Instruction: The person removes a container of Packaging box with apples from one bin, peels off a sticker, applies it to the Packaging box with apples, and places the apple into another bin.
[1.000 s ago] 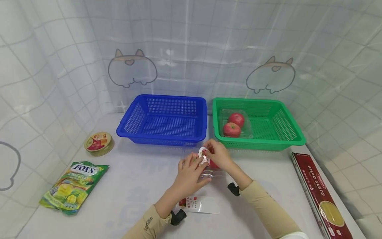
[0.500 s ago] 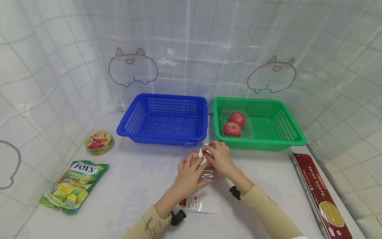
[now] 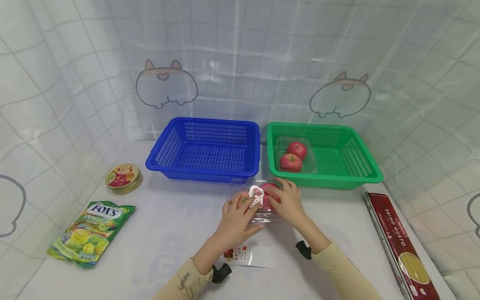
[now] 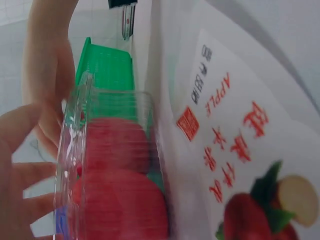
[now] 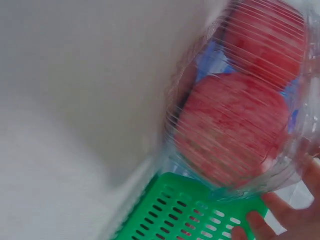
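A clear plastic clamshell box (image 3: 267, 217) with red apples (image 5: 232, 127) inside sits on the table in front of the two baskets. On its lid is a white sticker (image 3: 256, 191) with a red fruit picture. My left hand (image 3: 233, 221) rests on the lid, its fingertips on the sticker's lower part. At the box's right side is my right hand (image 3: 289, 203), fingers loosely spread over the lid edge; the right wrist view has its fingers (image 5: 282, 207) beside the plastic. Under my left wrist lies a white label sheet (image 3: 258, 256) printed with apples and red characters.
Behind the box stand a blue basket (image 3: 210, 174) and a green basket (image 3: 330, 181); the green one holds another clear box of apples (image 3: 291, 162). A round tin (image 3: 123, 178) and a Fox's candy bag (image 3: 90, 233) lie left, a red spaghetti box (image 3: 401, 241) right.
My right hand has drawn off the sticker and moved right to the box's edge, uncovering the sticker and an apple. The left hand has stayed on the lid.
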Motion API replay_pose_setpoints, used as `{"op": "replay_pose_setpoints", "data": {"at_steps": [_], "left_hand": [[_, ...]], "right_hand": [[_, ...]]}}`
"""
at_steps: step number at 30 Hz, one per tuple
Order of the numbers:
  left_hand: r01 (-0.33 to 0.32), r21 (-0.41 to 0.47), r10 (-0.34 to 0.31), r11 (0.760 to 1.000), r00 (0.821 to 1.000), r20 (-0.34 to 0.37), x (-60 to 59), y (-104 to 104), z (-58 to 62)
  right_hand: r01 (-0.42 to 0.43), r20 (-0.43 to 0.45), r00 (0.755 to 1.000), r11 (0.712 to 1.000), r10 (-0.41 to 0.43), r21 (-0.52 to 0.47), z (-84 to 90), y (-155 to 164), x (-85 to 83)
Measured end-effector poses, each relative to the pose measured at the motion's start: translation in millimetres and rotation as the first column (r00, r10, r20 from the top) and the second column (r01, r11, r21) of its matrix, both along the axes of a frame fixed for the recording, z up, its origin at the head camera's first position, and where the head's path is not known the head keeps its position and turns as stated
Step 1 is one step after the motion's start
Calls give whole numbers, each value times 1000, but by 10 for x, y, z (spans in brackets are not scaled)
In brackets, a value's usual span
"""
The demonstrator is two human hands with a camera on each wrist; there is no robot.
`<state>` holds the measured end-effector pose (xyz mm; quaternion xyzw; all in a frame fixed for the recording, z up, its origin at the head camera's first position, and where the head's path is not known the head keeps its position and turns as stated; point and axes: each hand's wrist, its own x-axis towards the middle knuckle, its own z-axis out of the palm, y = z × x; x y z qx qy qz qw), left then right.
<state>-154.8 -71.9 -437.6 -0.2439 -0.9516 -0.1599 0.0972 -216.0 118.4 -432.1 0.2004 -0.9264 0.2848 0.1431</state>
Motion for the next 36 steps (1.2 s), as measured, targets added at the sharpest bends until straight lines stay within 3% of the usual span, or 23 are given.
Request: {"op": "replay_pose_setpoints", "data": {"at_steps": [2,4,7,10,13,16,18,22,25,28,31,36], "left_hand": [[-20,80,19,997,1000,15,-19,-29,-12],[-66,207,57,976,997,48,-47,-72,-22],[-184,381,138,906,980,146,-120,-147,-52],[-316,505,179,803,937,301,-211,-217,-86],[-420,579,132,699,871,474,-296,-255,-125],[-469,633,44,616,823,567,-363,-253,-164],[-483,653,6,583,806,591,-396,-240,-195],[-484,684,-6,546,814,581,-435,-193,-247],[-485,713,8,506,829,559,-429,-146,-268],[-495,744,12,449,836,549,-386,-102,-266],[-521,757,9,393,826,563,-298,-83,-241],[-533,768,22,356,826,563,-168,-84,-154]], "right_hand": [[16,21,1000,998,-15,-57,7,38,39],[29,85,996,989,-17,-142,17,75,77],[75,282,959,944,20,-322,23,119,111],[160,481,870,863,106,-479,29,140,121],[235,600,779,803,181,-547,18,155,131],[259,638,733,770,237,-584,-18,160,146],[264,641,721,752,262,-604,-52,152,150],[262,633,715,724,298,-638,-106,111,149],[268,628,717,713,301,-648,-111,69,155],[273,616,729,697,300,-663,-103,30,195],[285,612,730,679,304,-676,-86,1,280],[326,652,714,704,254,-631,-26,-26,409]]}}
